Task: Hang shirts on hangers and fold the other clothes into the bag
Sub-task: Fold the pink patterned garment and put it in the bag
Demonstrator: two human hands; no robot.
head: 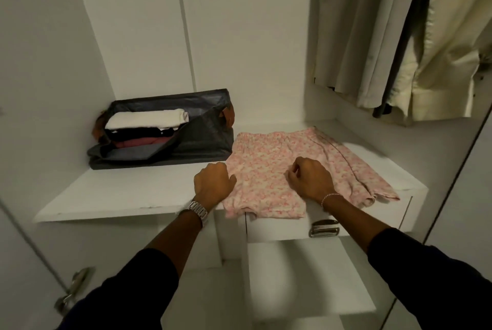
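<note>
wardrobe shelf: white, flat, smooth board; carries the bag on its left and the shorts on its right, above a drawer front.
hanging shirts: grey, dark and cream cloth, upper right, well apart from both hands.
bag: dark grey soft fabric, open at the top, just left of and behind the shorts; nearer the left hand.
pink shorts: thin floral cotton, lying flat, waistband at the far edge, leg hems toward the person and overhanging the shelf front; long axis runs left-right. Likely next fold is across that axis, one leg over the other.
folded stack: white, black and reddish pieces packed on edge inside the bag.
left hand: fingers curled down at the shorts' left edge, touching it; whether it pinches cloth, cannot tell.
right hand: resting on the shorts' middle, fingers curled, seems to pinch cloth.
drawer handle: metal, shiny.
</note>
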